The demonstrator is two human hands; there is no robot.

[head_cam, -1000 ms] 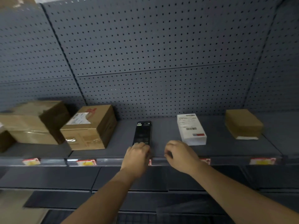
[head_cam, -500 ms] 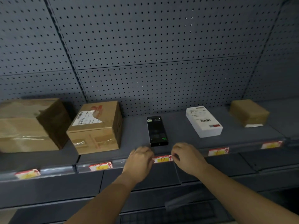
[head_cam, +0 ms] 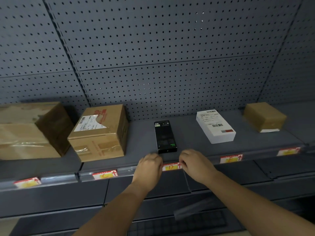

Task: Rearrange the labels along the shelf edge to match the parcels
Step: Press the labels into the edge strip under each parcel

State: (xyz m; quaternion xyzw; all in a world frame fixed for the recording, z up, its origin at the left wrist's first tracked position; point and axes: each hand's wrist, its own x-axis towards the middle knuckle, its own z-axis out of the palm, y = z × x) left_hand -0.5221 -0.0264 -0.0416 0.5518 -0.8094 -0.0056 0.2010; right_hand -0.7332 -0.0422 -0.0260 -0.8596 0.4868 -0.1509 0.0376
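Observation:
Several red-and-yellow labels sit in the rail along the shelf edge (head_cam: 129,171). My left hand (head_cam: 150,166) and my right hand (head_cam: 194,163) are at either end of the label marked D (head_cam: 171,167), fingers curled at its ends. Directly above that label lies a slim black box (head_cam: 165,136). To the left stand a cardboard parcel with a shipping slip (head_cam: 100,132) above the label marked C (head_cam: 105,174), and a bigger taped parcel (head_cam: 30,130) above another label (head_cam: 27,182). To the right a white box (head_cam: 215,126) and a small brown parcel (head_cam: 265,116) have labels (head_cam: 231,158) (head_cam: 288,152) below them.
A grey pegboard wall (head_cam: 162,57) backs the shelf. Lower grey shelves (head_cam: 170,223) lie beneath my arms.
The view has shifted so the shelf reads more tilted and closer. My hands have moved apart a little, baring the D label between them.

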